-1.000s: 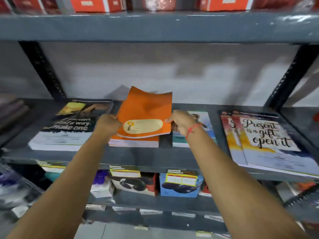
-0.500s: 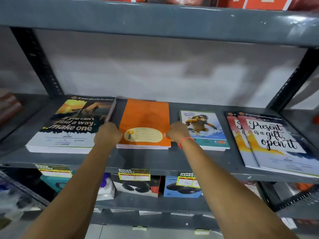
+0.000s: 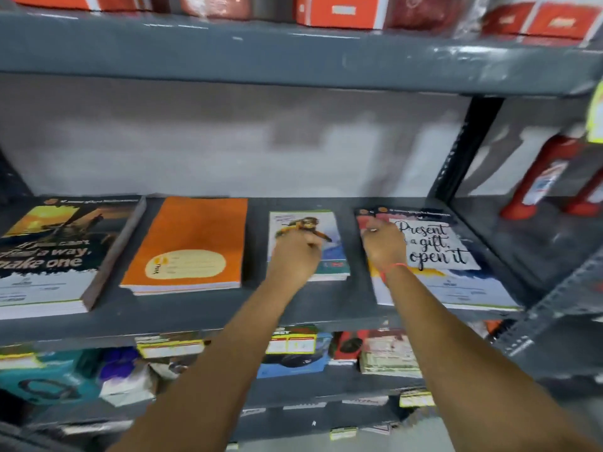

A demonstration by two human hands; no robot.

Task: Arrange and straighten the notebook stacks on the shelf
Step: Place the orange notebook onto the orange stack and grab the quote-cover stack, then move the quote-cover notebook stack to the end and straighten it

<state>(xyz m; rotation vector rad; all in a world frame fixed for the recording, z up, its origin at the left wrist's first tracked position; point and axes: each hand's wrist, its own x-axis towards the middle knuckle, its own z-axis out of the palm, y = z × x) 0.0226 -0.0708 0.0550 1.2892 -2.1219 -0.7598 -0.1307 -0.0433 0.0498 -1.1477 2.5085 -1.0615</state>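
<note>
Four notebook stacks lie flat on the grey shelf point(image 3: 202, 316). From the left they are a dark "make one" stack point(image 3: 49, 256), an orange stack point(image 3: 192, 243), a small stack with a monkey cover point(image 3: 332, 252) and a "Present is a gift" stack point(image 3: 447, 265). My left hand point(image 3: 295, 256) rests curled on the monkey stack and hides its lower left part. Over the left edge of the "Present" stack sits my right hand point(image 3: 381, 243), fingers curled and a red thread on its wrist. The top "Present" notebook lies shifted right of the one below. Blur hides any grip.
A shelf above point(image 3: 293, 57) carries orange boxes point(image 3: 339, 11). A dark upright post point(image 3: 463, 148) bounds the bay on the right, with red bottles point(image 3: 538, 177) beyond it. The lower shelf holds boxed goods and yellow price tags point(image 3: 290, 344).
Both hands have left the orange stack, which now lies flat and squared, and moved right onto the monkey stack and the "Present" stack. The view has swung right too.
</note>
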